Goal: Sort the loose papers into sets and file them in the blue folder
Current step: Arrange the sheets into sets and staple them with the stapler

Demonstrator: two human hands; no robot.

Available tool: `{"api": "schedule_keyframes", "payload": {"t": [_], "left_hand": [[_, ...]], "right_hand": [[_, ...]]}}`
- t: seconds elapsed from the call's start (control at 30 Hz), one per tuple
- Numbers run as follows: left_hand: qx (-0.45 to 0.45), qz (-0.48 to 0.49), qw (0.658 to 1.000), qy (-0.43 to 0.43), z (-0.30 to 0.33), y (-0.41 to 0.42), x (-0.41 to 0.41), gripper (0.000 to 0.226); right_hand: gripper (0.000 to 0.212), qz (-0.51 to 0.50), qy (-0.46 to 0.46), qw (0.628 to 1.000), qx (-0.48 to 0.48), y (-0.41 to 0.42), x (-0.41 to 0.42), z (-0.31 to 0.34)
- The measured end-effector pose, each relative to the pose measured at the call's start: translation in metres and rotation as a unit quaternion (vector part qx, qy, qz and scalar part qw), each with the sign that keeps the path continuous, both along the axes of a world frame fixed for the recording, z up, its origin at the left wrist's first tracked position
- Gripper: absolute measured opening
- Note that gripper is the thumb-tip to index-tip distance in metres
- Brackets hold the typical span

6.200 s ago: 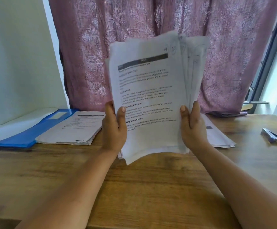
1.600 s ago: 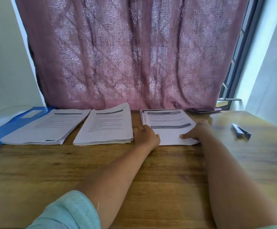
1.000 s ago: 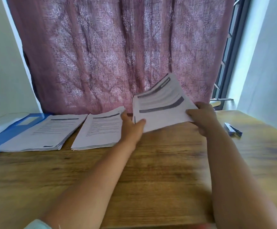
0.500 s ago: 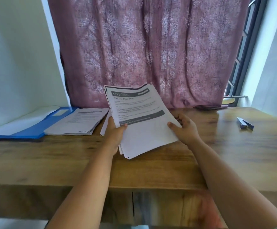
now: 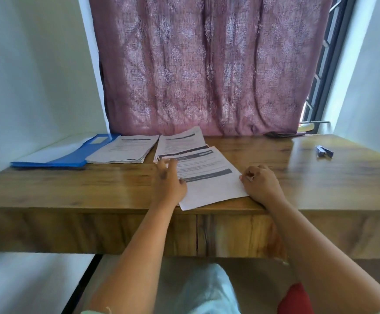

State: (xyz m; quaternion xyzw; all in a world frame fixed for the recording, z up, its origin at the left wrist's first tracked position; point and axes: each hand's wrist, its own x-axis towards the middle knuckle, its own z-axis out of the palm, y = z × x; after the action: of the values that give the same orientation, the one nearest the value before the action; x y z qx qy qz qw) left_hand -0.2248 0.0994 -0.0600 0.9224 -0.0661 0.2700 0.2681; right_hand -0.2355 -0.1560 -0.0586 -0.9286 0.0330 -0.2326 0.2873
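The open blue folder (image 5: pixel 71 158) lies at the table's far left. One paper stack (image 5: pixel 125 150) rests against its right side, and a second stack (image 5: pixel 180 140) lies beside that. A third paper set (image 5: pixel 207 177) lies flat and skewed near the table's front edge, overlapping the second stack's near end. My left hand (image 5: pixel 168 184) is blurred at this set's left edge, fingers spread and thumb on the sheet. My right hand (image 5: pixel 260 183) sits at the set's right edge, its curled fingertips on the edge of the paper.
A small dark stapler-like object (image 5: pixel 324 151) lies at the far right of the wooden table (image 5: pixel 320 189). A mauve curtain (image 5: pixel 207 64) hangs behind the table, with a window frame to its right. My lap shows below the table's front edge.
The paper set I held up in both hands half a second ago now lies on the table near the front edge. My left hand has loosened from it and the view has tipped down.
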Motion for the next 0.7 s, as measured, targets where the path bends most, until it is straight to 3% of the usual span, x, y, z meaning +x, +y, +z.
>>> {"api": "schedule_keyframes", "payload": {"t": [0.1,0.27,0.43,0.57,0.7], "left_hand": [[-0.042,-0.122,0.989,0.069,0.0,0.003,0.004,0.011],[0.002,-0.175,0.978,0.109,0.004,0.004,-0.002,0.009],[-0.008,-0.171,0.977,0.124,0.004,0.005,0.003,0.008],[-0.023,-0.169,0.976,0.133,0.0,0.004,0.012,0.007],[-0.015,-0.176,0.974,0.139,-0.004,0.004,0.021,0.006]], "right_hand": [[0.023,-0.013,-0.026,1.0,-0.007,0.001,-0.004,0.0],[0.04,0.014,0.039,0.999,-0.03,0.001,-0.006,0.001],[0.067,-0.045,0.119,0.992,0.008,0.004,0.002,0.017],[0.054,-0.051,0.214,0.976,-0.013,0.01,0.019,0.041],[0.044,-0.021,0.21,0.977,-0.038,0.013,0.03,0.05]]}}
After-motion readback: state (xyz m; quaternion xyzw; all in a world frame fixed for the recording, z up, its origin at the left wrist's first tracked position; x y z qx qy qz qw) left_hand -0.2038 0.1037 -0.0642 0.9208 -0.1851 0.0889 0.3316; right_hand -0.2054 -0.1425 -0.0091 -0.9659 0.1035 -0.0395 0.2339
